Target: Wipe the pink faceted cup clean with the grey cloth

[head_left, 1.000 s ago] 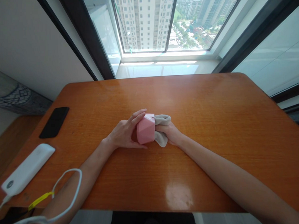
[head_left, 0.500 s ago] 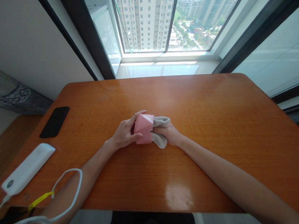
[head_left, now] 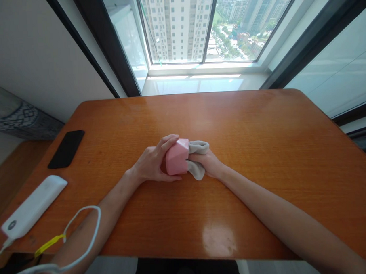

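Note:
My left hand [head_left: 155, 162] is wrapped round a pink faceted cup [head_left: 177, 157] from its left side, fingers over the far edge and thumb along the near edge. The cup is tipped on its side, with its mouth towards the right. Into that mouth reaches my right hand [head_left: 208, 162], its fingertips hidden inside. A grey cloth [head_left: 198, 147] is bunched about the right hand's fingers, and folds of it stick out of the cup on both sides of them.
Both hands are over the middle of a brown wooden table [head_left: 252, 198]. At the left lie a black phone [head_left: 66, 149] and a white power bank [head_left: 34, 206]. A white cable [head_left: 97, 225] with a yellow tag [head_left: 50, 244] loops over my left forearm. Beyond the far edge is a window [head_left: 181, 28].
My left thumb has slid off the cup's upper face down to its near edge. The cup has shifted slightly right and turned a little. My right hand has hardly moved.

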The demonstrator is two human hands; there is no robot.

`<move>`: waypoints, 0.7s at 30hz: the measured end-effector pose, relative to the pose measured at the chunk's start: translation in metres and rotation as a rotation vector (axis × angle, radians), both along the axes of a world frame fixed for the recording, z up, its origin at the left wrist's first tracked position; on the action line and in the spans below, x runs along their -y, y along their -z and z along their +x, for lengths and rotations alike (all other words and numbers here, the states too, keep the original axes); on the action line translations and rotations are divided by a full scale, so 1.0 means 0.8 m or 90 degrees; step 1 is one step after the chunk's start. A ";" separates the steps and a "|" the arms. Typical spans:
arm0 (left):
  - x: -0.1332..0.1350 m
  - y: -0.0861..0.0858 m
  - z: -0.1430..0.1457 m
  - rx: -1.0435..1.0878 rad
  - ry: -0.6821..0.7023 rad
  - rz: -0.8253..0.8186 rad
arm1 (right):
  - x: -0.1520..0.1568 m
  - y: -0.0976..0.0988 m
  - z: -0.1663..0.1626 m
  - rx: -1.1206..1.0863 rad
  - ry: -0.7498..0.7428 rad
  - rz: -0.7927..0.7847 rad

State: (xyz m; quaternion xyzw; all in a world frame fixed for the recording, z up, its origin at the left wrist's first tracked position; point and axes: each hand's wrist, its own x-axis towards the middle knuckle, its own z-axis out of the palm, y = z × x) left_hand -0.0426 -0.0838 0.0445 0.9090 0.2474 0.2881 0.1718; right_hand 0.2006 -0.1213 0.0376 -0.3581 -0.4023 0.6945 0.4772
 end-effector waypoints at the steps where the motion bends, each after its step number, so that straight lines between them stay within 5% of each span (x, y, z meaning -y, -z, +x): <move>1: 0.002 -0.002 0.002 0.010 -0.012 -0.006 | 0.000 0.000 0.000 0.000 -0.001 0.005; 11: 0.013 0.001 0.015 0.114 -0.057 -0.336 | 0.003 -0.003 0.001 0.065 -0.031 0.023; 14: 0.010 0.006 0.011 0.160 -0.019 -0.282 | 0.003 -0.003 0.001 0.050 -0.023 0.011; 21: -0.006 0.008 -0.007 0.041 0.050 0.079 | 0.001 -0.003 0.000 0.014 -0.009 -0.002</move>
